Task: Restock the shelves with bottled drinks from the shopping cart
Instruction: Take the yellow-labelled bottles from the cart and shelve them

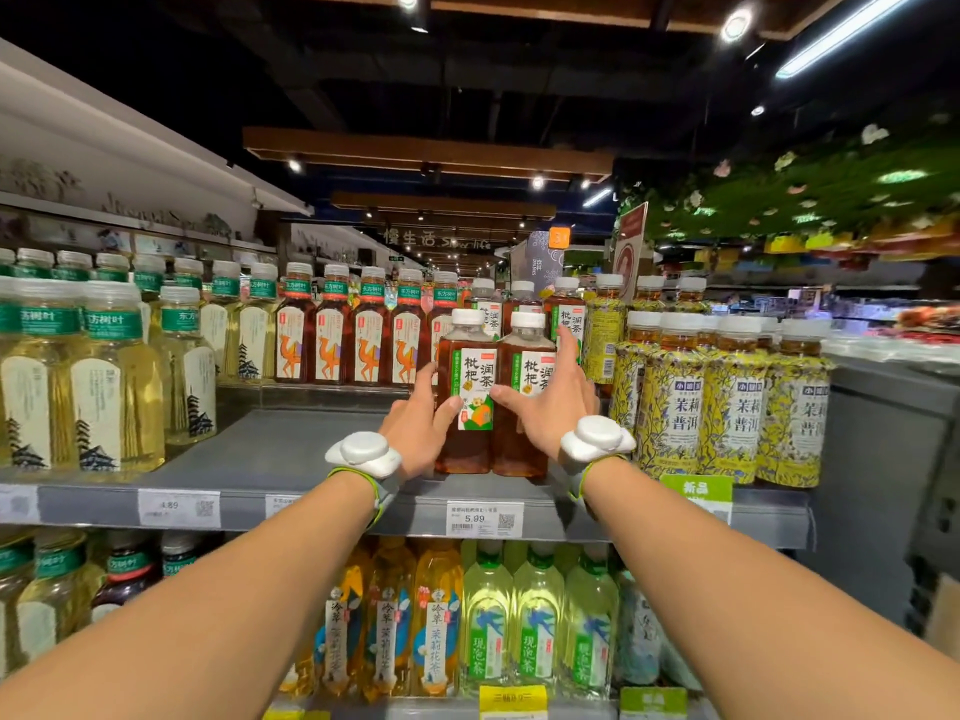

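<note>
Two brown tea bottles with white caps stand side by side on the grey shelf [291, 459]. My left hand [415, 423] wraps round the left bottle [464, 402], thumb across its front label. My right hand [550, 402] holds the right bottle [524, 407], thumb on its front and fingers reaching up its right side. Both bottle bases sit on the shelf near its front edge. More bottles of the same tea [566, 314] stand behind. The shopping cart is out of view.
Yellow-wrapped tea bottles [737, 402] crowd the shelf right of my hands. Pale green tea bottles [104, 381] and camel-label bottles [369, 335] fill the left and back. A bare stretch of shelf lies left of my left hand. A lower shelf [540, 621] holds more drinks.
</note>
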Demonstrator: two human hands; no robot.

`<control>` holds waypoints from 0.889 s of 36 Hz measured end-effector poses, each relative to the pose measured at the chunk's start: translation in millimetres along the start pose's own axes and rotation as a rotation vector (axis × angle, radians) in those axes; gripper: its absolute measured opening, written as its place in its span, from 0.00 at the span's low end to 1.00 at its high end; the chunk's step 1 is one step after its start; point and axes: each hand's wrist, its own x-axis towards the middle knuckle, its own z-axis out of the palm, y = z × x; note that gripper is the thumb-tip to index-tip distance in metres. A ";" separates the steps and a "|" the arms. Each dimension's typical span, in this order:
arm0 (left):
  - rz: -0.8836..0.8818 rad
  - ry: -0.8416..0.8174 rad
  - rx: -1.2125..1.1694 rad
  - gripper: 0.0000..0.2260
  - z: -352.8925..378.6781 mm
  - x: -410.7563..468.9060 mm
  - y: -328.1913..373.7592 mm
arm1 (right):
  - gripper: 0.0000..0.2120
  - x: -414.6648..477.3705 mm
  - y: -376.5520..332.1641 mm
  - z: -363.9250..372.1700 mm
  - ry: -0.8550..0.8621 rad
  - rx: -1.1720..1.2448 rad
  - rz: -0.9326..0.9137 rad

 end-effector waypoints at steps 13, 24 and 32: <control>0.125 -0.123 0.020 0.25 1.3 -19.8 54.3 | 0.45 -18.0 -8.8 -72.9 0.054 -0.516 -0.041; 0.139 -0.139 -0.008 0.25 23.5 -20.8 70.9 | 0.40 -23.3 2.8 -99.9 0.037 -0.550 0.010; 0.144 -0.166 -0.042 0.25 23.5 -24.6 79.4 | 0.46 -21.2 11.0 -108.2 0.029 -0.556 -0.003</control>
